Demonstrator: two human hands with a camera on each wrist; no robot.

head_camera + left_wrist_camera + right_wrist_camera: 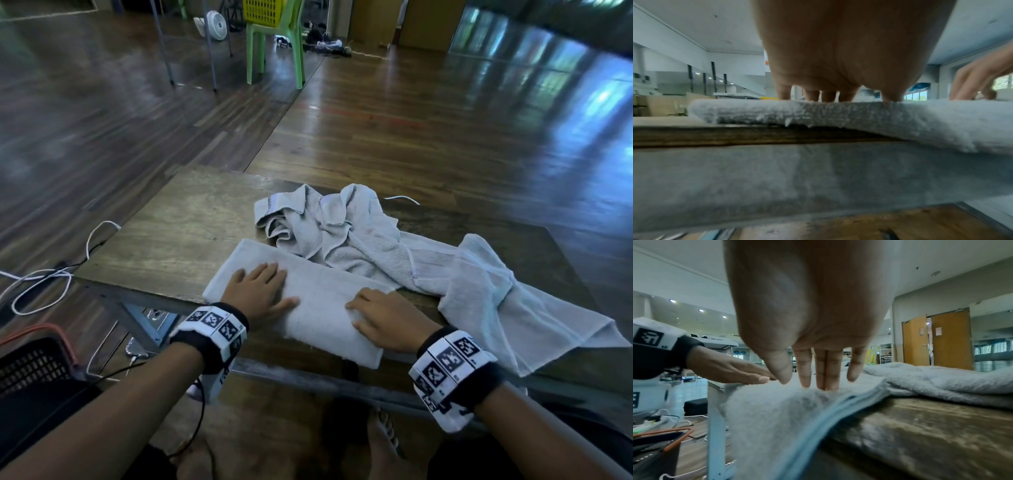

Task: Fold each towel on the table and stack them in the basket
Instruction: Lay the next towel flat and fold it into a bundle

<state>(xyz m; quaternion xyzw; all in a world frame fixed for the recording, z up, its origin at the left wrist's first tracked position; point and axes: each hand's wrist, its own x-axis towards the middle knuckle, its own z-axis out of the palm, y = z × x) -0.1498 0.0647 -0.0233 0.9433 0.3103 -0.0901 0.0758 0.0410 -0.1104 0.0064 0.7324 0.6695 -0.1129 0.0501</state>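
My left hand (258,289) lay flat on the folded towel (308,308), fingers straight and spread, pressing down without gripping anything. In the left wrist view the fingertips (828,95) touched the top of the terry fold near its left end. My right hand (383,320) rested on the same towel toward its right end, fingers nearly straight and lightly bent at the tips, holding nothing; the right wrist view showed those fingers (825,369) pressing into the pile.

The folded towel sat as a long pale-grey strip in the lower centre of the head view, along the near edge of the wooden table (178,226), its right end overhanging that edge. Just behind it, in the middle of the frame, lay a crumpled grey towel (325,226). A third loose towel (507,301) spread to the right, draping over the table edge.

The dark basket (32,363) with an orange rim stood at the lower left of the frame, off the table. White cables (44,277) trailed on the floor at the left.
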